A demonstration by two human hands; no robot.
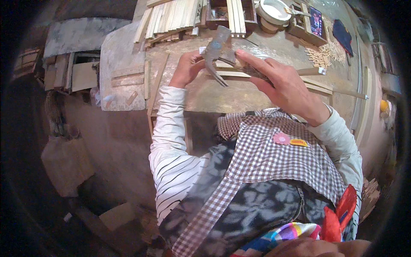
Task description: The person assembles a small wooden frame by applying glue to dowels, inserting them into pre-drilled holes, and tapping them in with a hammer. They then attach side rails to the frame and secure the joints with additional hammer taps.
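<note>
A claw hammer (219, 48) is in my right hand (284, 83), whose fingers wrap round its handle. Its metal head is raised in front of my left hand (188, 68). The left fingers are curled at the end of some narrow wooden strips (233, 73) on the worktable (205, 96). What they grip is hidden behind the hammer head. To the right, the strips continue past my right wrist, where a wooden bar (311, 71) sticks out.
Stacked wooden slats (173, 19) lie at the back left, beside a wooden box (218, 15). At the back right are a white bowl (274, 10) with a brush, a phone (316, 21) and a heap of small dowels (321, 53). A grey board (122, 94) adjoins the table's left side.
</note>
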